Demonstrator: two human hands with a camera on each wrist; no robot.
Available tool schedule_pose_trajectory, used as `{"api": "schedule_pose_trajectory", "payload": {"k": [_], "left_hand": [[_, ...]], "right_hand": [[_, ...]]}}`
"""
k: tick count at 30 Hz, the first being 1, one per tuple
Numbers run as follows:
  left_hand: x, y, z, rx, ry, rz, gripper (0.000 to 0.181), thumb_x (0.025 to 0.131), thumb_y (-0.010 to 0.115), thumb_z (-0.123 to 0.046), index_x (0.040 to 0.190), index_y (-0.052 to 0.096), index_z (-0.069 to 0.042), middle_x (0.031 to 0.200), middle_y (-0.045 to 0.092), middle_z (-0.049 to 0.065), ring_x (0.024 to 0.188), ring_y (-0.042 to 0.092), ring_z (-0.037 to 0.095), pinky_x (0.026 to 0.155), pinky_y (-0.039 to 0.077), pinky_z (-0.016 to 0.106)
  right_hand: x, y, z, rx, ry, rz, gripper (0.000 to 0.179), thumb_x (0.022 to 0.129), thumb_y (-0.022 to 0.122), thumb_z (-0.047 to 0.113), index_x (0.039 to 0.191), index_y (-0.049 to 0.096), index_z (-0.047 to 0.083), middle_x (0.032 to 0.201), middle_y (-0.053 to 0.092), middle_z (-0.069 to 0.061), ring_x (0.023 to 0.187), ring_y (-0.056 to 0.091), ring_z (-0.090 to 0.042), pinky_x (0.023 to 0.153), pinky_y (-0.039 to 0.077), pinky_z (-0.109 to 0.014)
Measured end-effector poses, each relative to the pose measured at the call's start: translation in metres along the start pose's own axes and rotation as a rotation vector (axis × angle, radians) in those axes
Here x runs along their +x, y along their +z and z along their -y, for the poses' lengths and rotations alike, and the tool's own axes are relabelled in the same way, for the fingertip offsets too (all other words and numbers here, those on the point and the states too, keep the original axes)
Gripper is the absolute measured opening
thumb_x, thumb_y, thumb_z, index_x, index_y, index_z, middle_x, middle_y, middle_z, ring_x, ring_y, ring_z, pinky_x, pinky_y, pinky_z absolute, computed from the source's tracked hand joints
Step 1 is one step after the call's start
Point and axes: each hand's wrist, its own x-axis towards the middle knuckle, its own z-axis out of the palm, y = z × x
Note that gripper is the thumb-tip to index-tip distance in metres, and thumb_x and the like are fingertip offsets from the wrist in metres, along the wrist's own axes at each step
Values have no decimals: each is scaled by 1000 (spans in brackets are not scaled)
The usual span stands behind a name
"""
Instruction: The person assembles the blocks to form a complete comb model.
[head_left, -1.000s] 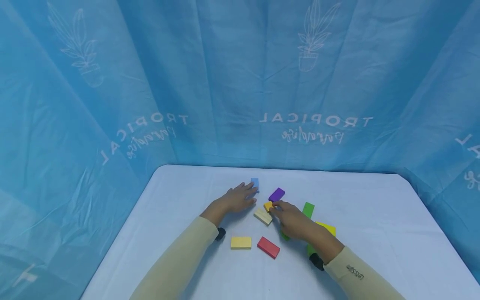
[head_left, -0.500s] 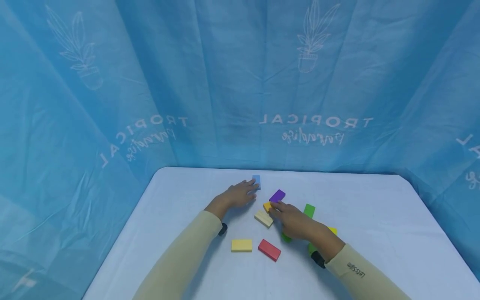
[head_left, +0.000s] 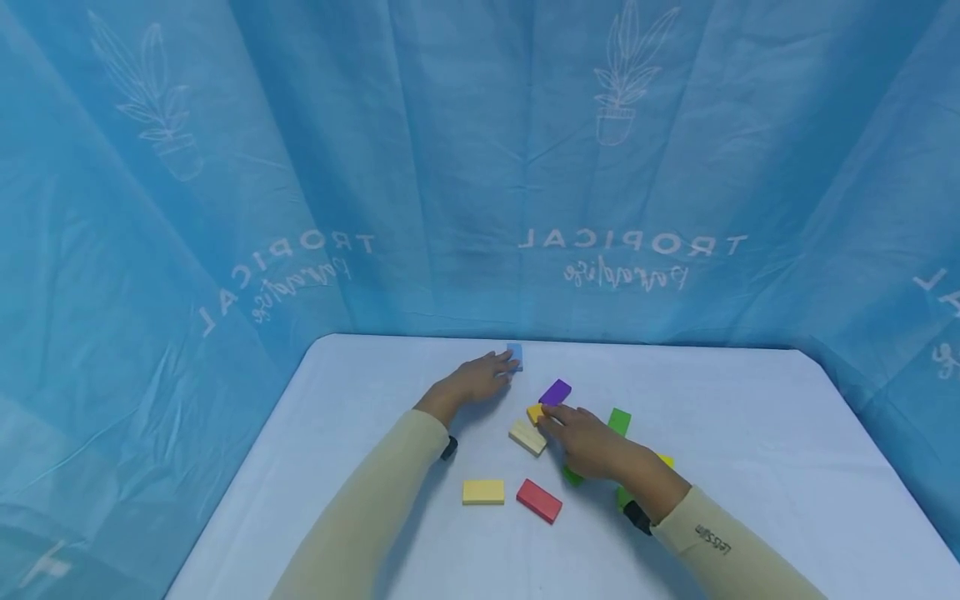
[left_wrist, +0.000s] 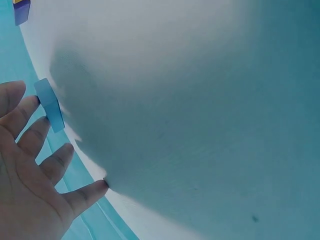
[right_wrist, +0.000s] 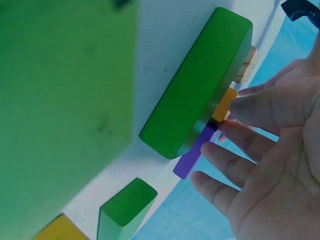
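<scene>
In the head view, my left hand (head_left: pixel 482 377) reaches to the far part of the table. Its fingertips touch a small light blue block (head_left: pixel 516 357), and the wrist view shows the fingers spread and mostly straight behind that block (left_wrist: pixel 50 105). Lower and to the right, my right hand (head_left: pixel 588 442) pinches an orange block (head_left: pixel 535 413) between thumb and index finger, its other fingers extended. Right behind the orange block lies a purple block (head_left: pixel 556 392). A bare wooden block (head_left: pixel 527 437) lies just in front, and the hand partly covers a green block (head_left: pixel 573 476).
Nearer the person lie a pale yellow block (head_left: pixel 483 492) and a red block (head_left: pixel 539 501). Another green block (head_left: pixel 619 421) and a bright yellow one (head_left: pixel 665 460) sit by the right forearm. Behind the white table (head_left: pixel 750 467) hangs a blue curtain (head_left: pixel 465 167).
My left hand has moved farther away and slightly right, and the light blue block has slid with it toward the back edge. The right hand has stayed at the orange block.
</scene>
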Motion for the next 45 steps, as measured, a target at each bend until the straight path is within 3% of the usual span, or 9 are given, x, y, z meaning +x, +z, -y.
{"api": "schedule_pose_trajectory", "payload": {"k": [8,15,22,26,30,36,41,45], "left_hand": [[1,0,2,1,4,-15,50,107,37,-39,157,34,-36,170,22,-9,159,17,25,127,20,57],[-8,2,3,14,46,-38,52,109,35,-39,160,28,-34,171,15,-6,159,15,25,127,20,54],[-31,-3,-7,-3,46,-31,58,105,44,-49,159,32,-33,171,19,-4,159,19,26,127,24,51],[-44,-2,-11,32,63,-51,59,103,49,-51,157,36,-33,169,25,-4,157,24,27,125,28,53],[-55,1,-13,65,70,-74,56,103,52,-48,155,42,-32,166,34,-4,155,29,24,124,31,52],[-76,7,-24,60,81,-53,50,103,56,-41,150,51,-25,158,48,-2,149,42,22,121,38,45],[-94,13,-35,103,119,-40,46,103,56,-39,146,56,-22,150,56,1,140,53,22,115,45,43],[-106,19,-41,121,172,-9,41,103,56,-38,142,60,-23,150,56,-1,140,53,20,114,46,42]], "right_hand": [[-1,-5,3,8,-18,0,64,96,63,5,155,42,20,164,36,-2,153,33,-28,121,35,-51],[3,-7,3,-23,-40,6,65,96,63,3,155,43,20,165,36,1,155,30,-26,123,32,-52],[7,-8,0,-74,-60,9,69,93,64,-1,155,42,21,164,38,0,154,32,-27,123,33,-52],[10,-9,0,-74,-69,5,72,91,66,-3,155,43,21,163,40,-1,153,34,-29,122,34,-52],[12,-10,-1,-90,-97,-4,72,91,65,-6,155,44,21,162,41,-1,151,36,-30,121,35,-51],[14,-11,-2,-81,-109,-2,71,93,60,-7,155,42,20,163,39,-2,151,36,-31,121,36,-51],[18,-12,-3,-85,-92,0,71,93,64,-3,155,42,21,163,39,1,150,37,-31,118,40,-52],[22,-13,-4,-88,-80,1,72,92,67,-1,155,43,22,163,39,3,150,37,-30,118,40,-52]]}}
